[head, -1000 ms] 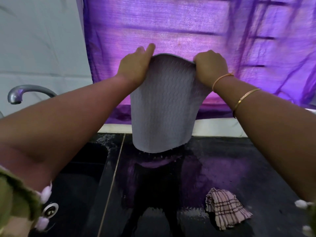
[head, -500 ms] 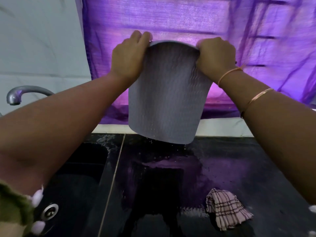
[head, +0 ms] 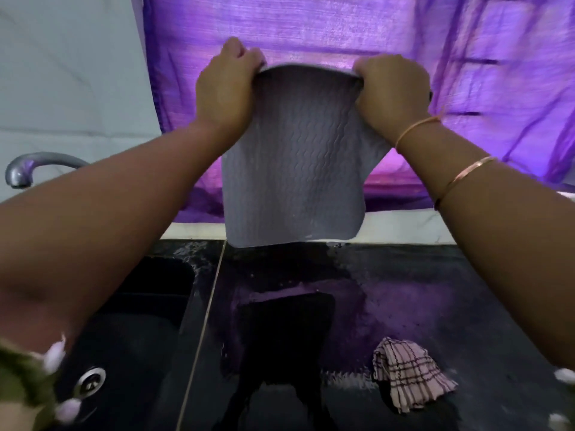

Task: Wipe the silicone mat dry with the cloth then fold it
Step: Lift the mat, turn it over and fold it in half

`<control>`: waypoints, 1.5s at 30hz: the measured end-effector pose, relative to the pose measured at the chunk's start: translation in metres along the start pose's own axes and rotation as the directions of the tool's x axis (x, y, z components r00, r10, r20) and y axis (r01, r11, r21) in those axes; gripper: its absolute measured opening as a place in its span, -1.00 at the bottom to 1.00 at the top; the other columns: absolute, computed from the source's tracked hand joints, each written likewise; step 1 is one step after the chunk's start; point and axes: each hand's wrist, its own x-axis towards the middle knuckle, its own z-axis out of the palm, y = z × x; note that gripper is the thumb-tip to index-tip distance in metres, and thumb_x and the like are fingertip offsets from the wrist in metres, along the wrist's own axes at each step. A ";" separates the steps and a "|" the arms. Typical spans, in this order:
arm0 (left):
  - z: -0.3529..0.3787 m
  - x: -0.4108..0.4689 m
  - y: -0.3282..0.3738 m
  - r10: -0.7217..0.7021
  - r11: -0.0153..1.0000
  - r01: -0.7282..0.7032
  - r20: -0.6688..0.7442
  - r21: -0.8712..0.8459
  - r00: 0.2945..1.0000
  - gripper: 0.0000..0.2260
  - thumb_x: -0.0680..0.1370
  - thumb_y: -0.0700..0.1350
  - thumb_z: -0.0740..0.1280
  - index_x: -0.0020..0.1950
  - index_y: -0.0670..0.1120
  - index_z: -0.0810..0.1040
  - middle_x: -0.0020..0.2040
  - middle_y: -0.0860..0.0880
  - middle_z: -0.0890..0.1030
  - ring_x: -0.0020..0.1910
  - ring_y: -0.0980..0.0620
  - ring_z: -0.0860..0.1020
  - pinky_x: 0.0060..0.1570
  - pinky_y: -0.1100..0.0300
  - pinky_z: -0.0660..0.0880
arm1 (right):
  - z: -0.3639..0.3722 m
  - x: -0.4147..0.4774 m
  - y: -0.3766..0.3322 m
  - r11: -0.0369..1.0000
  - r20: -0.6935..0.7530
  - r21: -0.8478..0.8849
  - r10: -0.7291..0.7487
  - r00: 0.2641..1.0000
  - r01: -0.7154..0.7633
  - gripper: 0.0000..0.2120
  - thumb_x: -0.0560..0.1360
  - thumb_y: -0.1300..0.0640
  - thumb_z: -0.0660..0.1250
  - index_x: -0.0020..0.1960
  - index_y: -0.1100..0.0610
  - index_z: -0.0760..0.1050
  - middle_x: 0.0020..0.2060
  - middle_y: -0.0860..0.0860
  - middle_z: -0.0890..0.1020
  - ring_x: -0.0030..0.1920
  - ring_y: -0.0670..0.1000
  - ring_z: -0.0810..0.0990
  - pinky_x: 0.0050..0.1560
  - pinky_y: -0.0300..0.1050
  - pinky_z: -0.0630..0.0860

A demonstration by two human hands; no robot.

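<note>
A grey silicone mat with a wavy ribbed surface hangs upright in the air above the black counter, its lower edge clear of the counter. My left hand grips its top left corner and my right hand grips its top right corner, fingers curled over the upper edge. A pink checked cloth lies crumpled on the counter at the lower right, apart from both hands.
The black counter is wet and shiny under the mat. A black sink with a metal drain lies at the left, with a grey tap above it. A purple curtain hangs behind.
Both hands have lifted the mat, so its lower edge has risen off the counter. The hands have also moved a little further apart, and the cloth has stayed in place.
</note>
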 end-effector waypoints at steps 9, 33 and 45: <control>0.008 -0.017 -0.011 0.005 0.997 -0.012 0.083 0.083 0.997 -0.78 0.49 -0.24 0.15 0.10 -0.10 0.48 0.06 -0.22 0.46 -0.08 -0.30 0.52 -0.24 -0.03 0.36 | 0.010 -0.014 -0.005 0.992 0.214 0.115 0.024 0.977 -0.050 -0.73 0.42 0.26 0.21 0.07 0.13 0.54 0.05 0.23 0.58 0.07 0.30 0.53 -0.10 0.01 0.39; -0.045 -0.186 -0.006 0.115 0.972 -0.070 0.195 -0.224 0.974 -0.73 0.42 -0.32 0.24 0.06 -0.11 0.58 -0.02 -0.15 0.57 -0.04 -0.20 0.55 -0.13 -0.04 0.47 | -0.004 -0.181 -0.047 0.991 0.169 0.126 0.014 0.985 -0.036 -0.71 0.34 0.25 0.26 0.01 0.11 0.60 -0.15 0.18 0.65 -0.08 0.27 0.56 -0.12 0.05 0.42; -0.051 -0.377 -0.004 0.130 0.958 0.064 0.626 -0.278 0.769 -0.74 0.49 -0.26 0.29 0.10 0.00 0.60 -0.02 0.07 0.58 -0.07 0.04 0.56 -0.19 0.16 0.49 | 0.018 -0.360 -0.091 0.966 0.680 0.214 -0.042 0.732 -0.143 -0.71 0.44 0.12 0.22 0.12 -0.06 0.56 -0.01 -0.03 0.65 0.04 0.07 0.56 -0.01 -0.05 0.50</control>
